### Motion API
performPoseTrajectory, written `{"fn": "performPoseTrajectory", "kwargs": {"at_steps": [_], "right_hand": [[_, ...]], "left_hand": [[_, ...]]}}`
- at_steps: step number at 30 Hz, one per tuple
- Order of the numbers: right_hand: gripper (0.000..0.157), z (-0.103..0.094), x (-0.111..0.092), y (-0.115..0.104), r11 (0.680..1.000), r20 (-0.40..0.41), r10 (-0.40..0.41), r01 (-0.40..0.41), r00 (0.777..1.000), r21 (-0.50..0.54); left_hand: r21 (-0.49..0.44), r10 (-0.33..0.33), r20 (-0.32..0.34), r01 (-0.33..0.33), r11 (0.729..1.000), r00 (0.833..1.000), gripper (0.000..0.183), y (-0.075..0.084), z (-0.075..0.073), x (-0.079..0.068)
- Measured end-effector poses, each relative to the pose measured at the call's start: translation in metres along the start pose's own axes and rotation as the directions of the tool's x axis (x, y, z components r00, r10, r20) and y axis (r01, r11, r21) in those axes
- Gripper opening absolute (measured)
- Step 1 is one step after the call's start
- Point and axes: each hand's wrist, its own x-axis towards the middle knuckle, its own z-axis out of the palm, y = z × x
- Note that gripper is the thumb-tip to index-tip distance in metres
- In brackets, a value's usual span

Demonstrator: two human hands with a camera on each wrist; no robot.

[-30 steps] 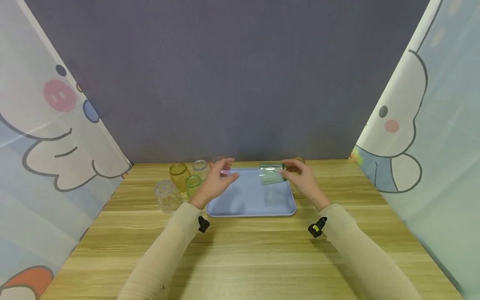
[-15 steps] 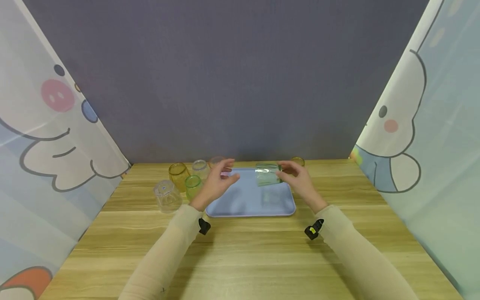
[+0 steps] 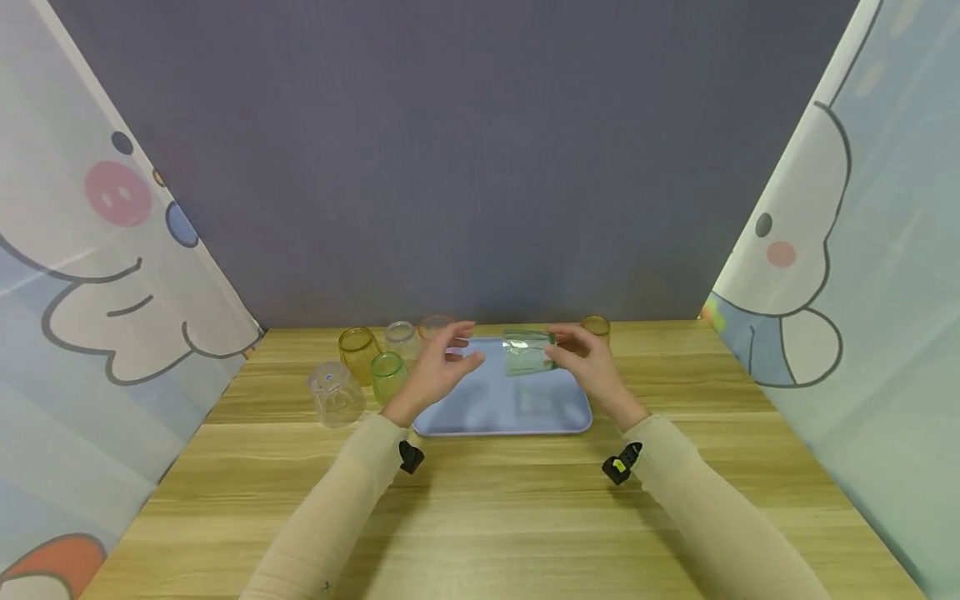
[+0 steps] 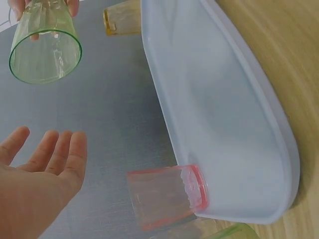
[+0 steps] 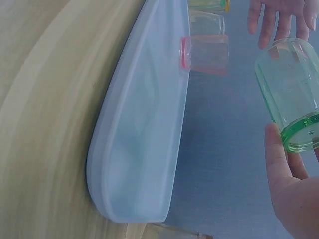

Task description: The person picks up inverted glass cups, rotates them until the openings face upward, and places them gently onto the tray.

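My right hand (image 3: 588, 360) grips a green-tinted glass (image 3: 525, 352) near its base, holding it on its side above the pale blue tray (image 3: 502, 431). The mouth of that glass points left, toward my left hand (image 3: 435, 371). My left hand hovers over the tray's left side with its fingers spread and nothing in them, apart from the glass. Near the tray's far left corner is a pink glass (image 4: 164, 196), partly hidden behind my left hand in the head view. The right wrist view shows thumb and fingers around the glass's thick base.
Left of the tray stand a clear glass (image 3: 337, 398), an amber glass (image 3: 360, 354), a smaller clear glass (image 3: 402, 337) and a green glass (image 3: 388, 377). Another amber glass (image 3: 596, 326) stands behind my right hand. A dark grey wall (image 3: 480, 167) rises behind the table.
My right hand has moved left with the green-tinted glass, bringing it nearer my left hand. More of the amber glass behind it shows. My left hand has barely moved.
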Motion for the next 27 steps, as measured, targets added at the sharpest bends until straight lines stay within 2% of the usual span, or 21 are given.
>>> {"fn": "performPoseTrajectory", "kwargs": {"at_steps": [5, 7, 14, 20, 27], "right_hand": [[0.040, 0.002, -0.001, -0.002, 0.999, 0.019, 0.043, -0.043, 0.999, 0.023], [0.041, 0.002, -0.001, -0.003, 0.998, 0.023, 0.054, -0.055, 0.998, 0.028], [0.044, 0.003, 0.008, 0.027, 0.996, 0.011, 0.048, -0.048, 0.999, 0.073], [0.045, 0.008, 0.008, 0.029, 0.994, 0.018, 0.017, -0.019, 1.000, 0.108], [0.048, 0.012, 0.008, 0.028, 0.992, 0.029, 0.021, -0.024, 0.999, 0.126]], "left_hand": [[-0.007, -0.001, 0.032, 0.001, 1.000, 0.999, 0.055, 0.027, -0.003, -0.009], [-0.021, -0.007, 0.043, 0.008, 1.000, 0.999, 0.056, 0.028, -0.003, -0.010], [-0.049, -0.031, 0.074, 0.034, 0.998, 0.997, 0.058, 0.031, -0.002, -0.010], [-0.040, -0.039, 0.096, 0.043, 0.998, 0.995, 0.059, 0.032, -0.002, -0.011], [-0.061, -0.030, 0.108, 0.037, 0.997, 0.994, 0.059, 0.034, -0.002, -0.013]]}}
